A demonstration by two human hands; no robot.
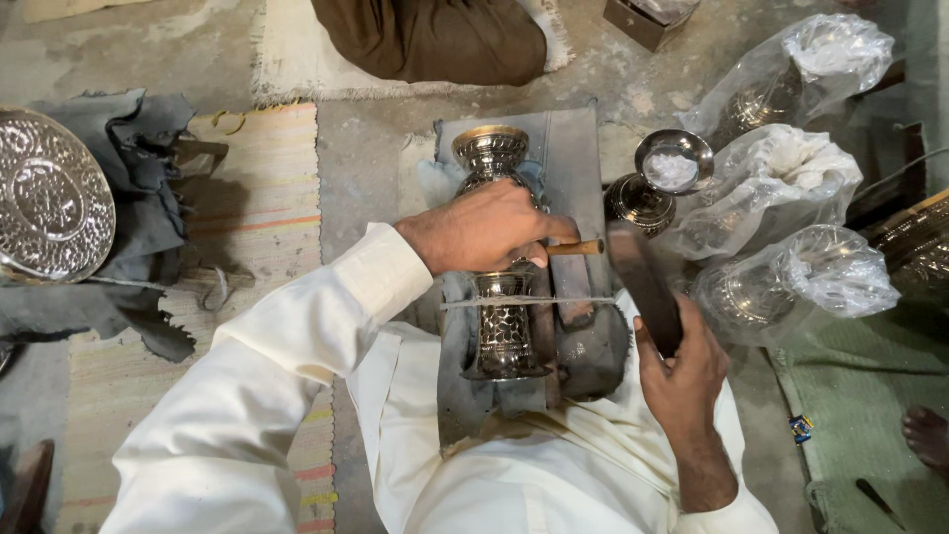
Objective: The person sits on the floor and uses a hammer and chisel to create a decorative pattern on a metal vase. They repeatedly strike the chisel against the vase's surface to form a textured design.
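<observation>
An engraved metal vase (502, 297) is laid on its side on a grey padded block (573, 178) in front of the seated person, long axis running away from the body: foot nearest the lap, wide rim (490, 144) pointing to the far side. A thin cord or wire (534, 300) is seen stretched across its lower body.

The left hand (479, 229) is pressed down on the vase's middle, grip clamped together around a short wooden-handled tool (576, 248), whose handle sticks out to the right across the vase axis. The tool's tip is hidden under the hand; contact with the metal cannot be told.

The right hand (682, 371) is held to the right of the vase, near it but apart from it, grip closed on the lower end of a dark flat bar (643, 277), likely a striker. The bar is slanted up and away, its upper end just right of the tool handle, not touching it. So the tool handle lies up and left of the right hand; the left hand is the one on the vase.

Elsewhere: a small metal goblet (660, 178) beside the block, three plastic-wrapped metal pieces (791, 277) at right, an embossed round tray (49, 198) on dark cloth (138, 178) at left, a striped mat (267, 198) on the floor, another person's foot (927, 435) at the right edge.
</observation>
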